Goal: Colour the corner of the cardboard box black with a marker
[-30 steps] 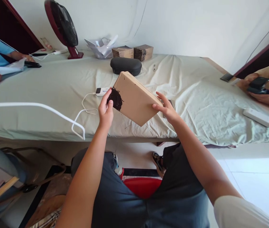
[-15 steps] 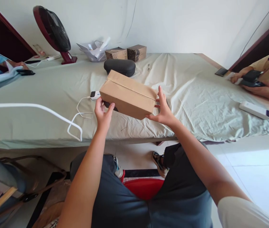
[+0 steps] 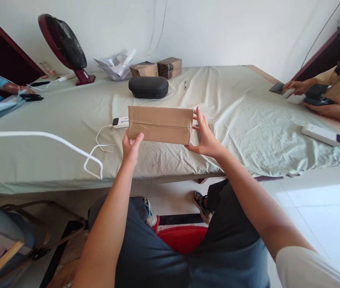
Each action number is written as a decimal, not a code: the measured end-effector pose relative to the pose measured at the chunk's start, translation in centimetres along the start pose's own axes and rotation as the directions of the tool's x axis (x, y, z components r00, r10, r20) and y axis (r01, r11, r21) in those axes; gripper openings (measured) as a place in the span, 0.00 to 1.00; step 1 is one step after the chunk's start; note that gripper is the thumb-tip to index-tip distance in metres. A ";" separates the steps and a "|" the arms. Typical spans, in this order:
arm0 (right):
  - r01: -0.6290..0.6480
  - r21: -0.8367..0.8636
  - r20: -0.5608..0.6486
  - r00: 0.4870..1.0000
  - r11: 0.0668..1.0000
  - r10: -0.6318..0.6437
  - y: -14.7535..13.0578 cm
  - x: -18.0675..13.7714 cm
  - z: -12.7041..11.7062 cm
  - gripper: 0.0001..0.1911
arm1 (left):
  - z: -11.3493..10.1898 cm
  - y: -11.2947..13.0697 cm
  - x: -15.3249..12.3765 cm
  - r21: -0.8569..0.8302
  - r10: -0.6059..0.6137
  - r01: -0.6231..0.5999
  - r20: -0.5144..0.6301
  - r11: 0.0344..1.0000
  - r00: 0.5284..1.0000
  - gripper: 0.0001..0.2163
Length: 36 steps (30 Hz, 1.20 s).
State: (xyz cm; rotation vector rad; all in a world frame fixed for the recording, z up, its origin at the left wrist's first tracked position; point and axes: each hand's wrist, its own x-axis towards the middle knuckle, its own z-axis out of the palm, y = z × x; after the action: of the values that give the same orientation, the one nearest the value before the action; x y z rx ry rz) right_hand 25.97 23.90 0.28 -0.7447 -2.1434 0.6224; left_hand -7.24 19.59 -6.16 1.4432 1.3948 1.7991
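A brown cardboard box (image 3: 160, 130) is held up above the near part of the covered table, one long face with a seam toward me. My left hand (image 3: 131, 147) grips its lower left corner, thumb on the front and the other fingers hidden behind. At the right end, my right hand (image 3: 203, 138) clasps the box with the thumb under the lower corner and fingers along the short side. Behind the box lies a black zip case (image 3: 148, 87). A white power bank (image 3: 120, 122) with a cable sits just left of the box, partly covered by it.
Along the back stand a fan (image 3: 67, 48), a clear plastic container (image 3: 117, 68) and two patterned cardboard boxes (image 3: 170, 68). A white cable (image 3: 52, 138) arcs at the left front. Another white device (image 3: 322, 135) lies at right. People sit at both ends, hands holding things.
The box has turned from a slant to nearly level, its seamed face now tilted more toward me. Both hands still hold it. The person at right has moved a hand toward the phone.
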 end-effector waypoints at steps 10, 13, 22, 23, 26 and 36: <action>-0.067 -0.047 -0.019 0.998 0.997 0.066 0.9 0.5 -1.1 0.83 | 0.0 1.6 -0.8 -0.044 0.008 -0.007 0.031 0.999 0.999 0.35; -0.075 -0.023 -0.021 0.997 0.997 0.074 1.0 0.5 -1.4 0.87 | 0.1 1.6 -0.8 -0.061 -0.025 0.026 0.020 0.998 0.999 0.36; 0.066 -0.023 -0.124 0.990 0.998 -0.069 1.4 0.8 -2.2 0.81 | 1.7 2.6 -1.4 0.104 0.107 -0.090 -0.176 0.991 0.979 0.30; 0.085 -0.026 -0.131 0.987 0.996 -0.088 1.6 0.9 -2.1 0.81 | 1.8 2.8 -1.4 0.147 0.143 -0.118 -0.171 0.982 0.975 0.27; 0.141 -0.067 -0.152 0.977 0.988 -0.150 1.9 1.1 -1.9 0.80 | 1.6 3.2 -1.5 0.309 0.344 -0.289 -0.139 0.906 0.929 0.16; 0.277 -0.173 -0.220 0.924 0.945 -0.311 0.7 1.4 -1.3 0.76 | 0.8 4.6 -1.9 0.430 0.565 -0.493 -0.050 0.756 0.823 0.12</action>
State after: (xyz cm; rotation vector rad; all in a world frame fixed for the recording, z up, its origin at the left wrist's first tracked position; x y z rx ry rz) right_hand 26.45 25.54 1.28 -0.5239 -2.0272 0.2098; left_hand -4.73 16.54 -2.99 2.1177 1.6280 2.1047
